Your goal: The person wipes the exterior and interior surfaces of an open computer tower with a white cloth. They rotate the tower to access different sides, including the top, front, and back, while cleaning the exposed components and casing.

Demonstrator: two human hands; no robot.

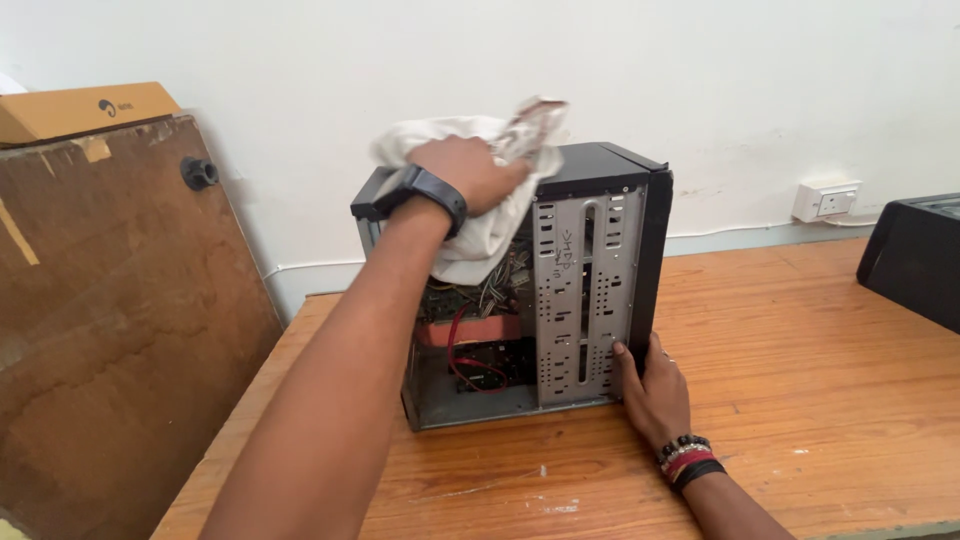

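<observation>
- Fingers of left hand (pixel 465 172) clamped on white cloth (pixel 480 215), pressed atop upright open computer case (pixel 590 270)
- Right hand (pixel 652 385) fingers spread flat, bracing case's lower front corner on table (pixel 800 380)

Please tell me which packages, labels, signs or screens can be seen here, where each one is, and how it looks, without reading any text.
Cardboard box: top left, behind the leaning wooden board; flat, tan, with a small dark round logo.
Handwritten marking: on the grey metal drive cage of the open computer case; short dark scribble.
No screen is visible.
</observation>
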